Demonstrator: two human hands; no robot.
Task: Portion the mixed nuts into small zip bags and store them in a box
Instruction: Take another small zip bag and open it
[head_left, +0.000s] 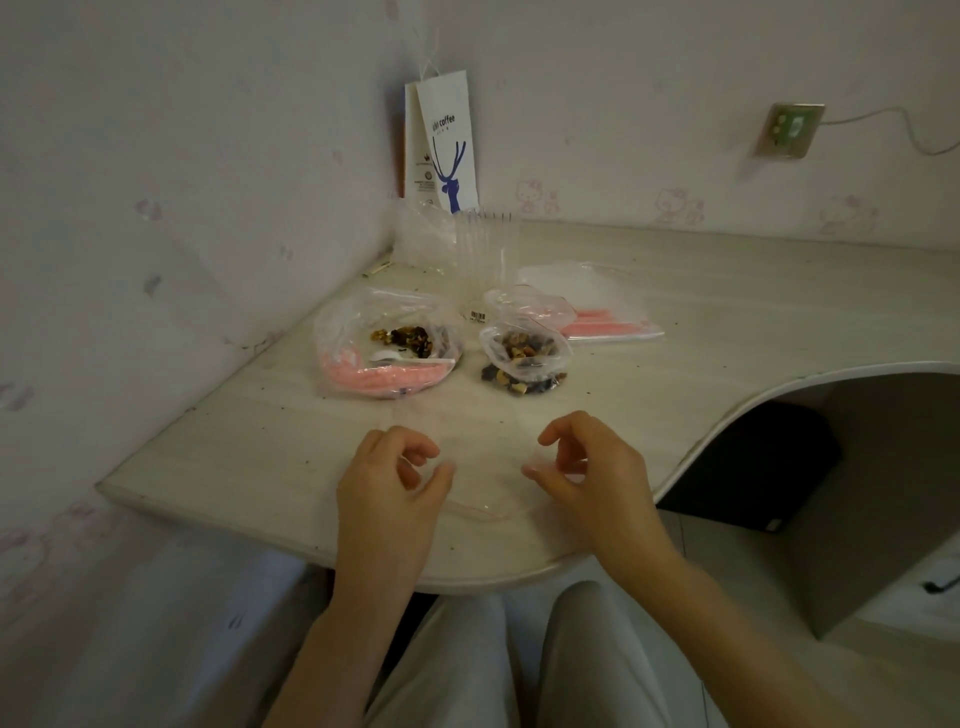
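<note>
An empty clear zip bag (483, 467) with a thin red seal line lies flat on the pale table (727, 322) near its front edge. My left hand (395, 478) pinches the bag's left side with curled fingers, and my right hand (587, 462) pinches its right side. Behind them, a large clear bag of mixed nuts (387, 353) with a pink zip strip lies open with a white spoon (387, 356) inside. To its right sits a small zip bag filled with nuts (524, 361).
A pile of empty zip bags (597, 306) with pink strips lies behind the filled bag. A clear plastic box (485, 249) and a white coffee paper bag (441, 145) stand in the wall corner. The table's edge curves inward on the right.
</note>
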